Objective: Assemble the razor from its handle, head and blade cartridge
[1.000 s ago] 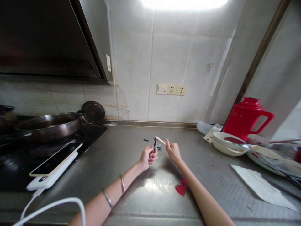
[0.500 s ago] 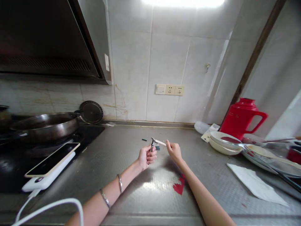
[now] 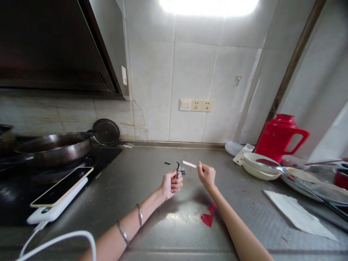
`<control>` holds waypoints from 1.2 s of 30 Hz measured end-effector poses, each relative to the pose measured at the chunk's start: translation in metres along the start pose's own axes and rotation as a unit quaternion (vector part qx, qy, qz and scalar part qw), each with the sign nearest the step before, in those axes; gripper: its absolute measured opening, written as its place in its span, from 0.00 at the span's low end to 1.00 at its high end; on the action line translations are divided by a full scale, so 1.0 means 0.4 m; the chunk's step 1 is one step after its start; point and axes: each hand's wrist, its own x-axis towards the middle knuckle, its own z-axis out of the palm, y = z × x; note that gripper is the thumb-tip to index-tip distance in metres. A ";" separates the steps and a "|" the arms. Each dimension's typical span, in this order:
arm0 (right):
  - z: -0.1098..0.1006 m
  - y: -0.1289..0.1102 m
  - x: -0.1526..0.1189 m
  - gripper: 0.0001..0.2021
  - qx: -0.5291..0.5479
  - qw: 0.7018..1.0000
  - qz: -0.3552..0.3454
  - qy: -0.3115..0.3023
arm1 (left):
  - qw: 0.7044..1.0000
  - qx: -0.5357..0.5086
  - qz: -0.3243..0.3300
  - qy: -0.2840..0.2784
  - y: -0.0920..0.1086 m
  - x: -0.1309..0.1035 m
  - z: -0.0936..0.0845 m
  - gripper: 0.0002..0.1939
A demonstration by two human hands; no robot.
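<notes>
My left hand (image 3: 172, 184) is closed around a small dark metal tool with a curved, hooked tip (image 3: 178, 167); the tip points up and its lower part is hidden in my fingers. To its right, my right hand (image 3: 207, 175) pinches a slim white stick with a rounded end (image 3: 189, 164), which points left toward the tool. A gap separates the stick's end from the tool's tip. Behind the tool, small dark green pieces (image 3: 183, 172) lie on the metal counter (image 3: 152, 159), and another dark green piece (image 3: 167, 163) rests farther left.
At left, a pan (image 3: 56, 148) sits on the stove beside a phone (image 3: 62, 186) on a white power bank (image 3: 57, 204) with a cable. A red thermos (image 3: 277, 137), stacked bowls (image 3: 261, 174) and a white paper sheet (image 3: 299, 215) occupy the right. A red patch (image 3: 208, 216) marks the front.
My right hand has drawn the white stick away to the right, so its end no longer meets the tool's tip. My left hand has barely shifted.
</notes>
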 end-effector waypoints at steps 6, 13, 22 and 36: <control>0.007 -0.015 0.002 0.28 0.016 0.998 0.023 -0.057 | 0.998 0.054 -0.012 -0.002 -0.002 -0.003 0.006 0.15; -0.006 0.041 0.020 0.25 -0.020 0.992 0.042 -0.114 | 0.988 0.129 0.057 0.068 -0.001 0.010 -0.010 0.14; -0.058 -0.002 0.064 0.21 -0.019 0.994 0.088 -0.061 | 0.938 0.280 0.153 0.136 0.000 0.040 -0.062 0.13; -0.073 -0.115 0.069 0.22 -0.047 0.999 -0.004 -0.004 | 0.863 0.371 0.275 0.205 0.009 0.037 -0.063 0.03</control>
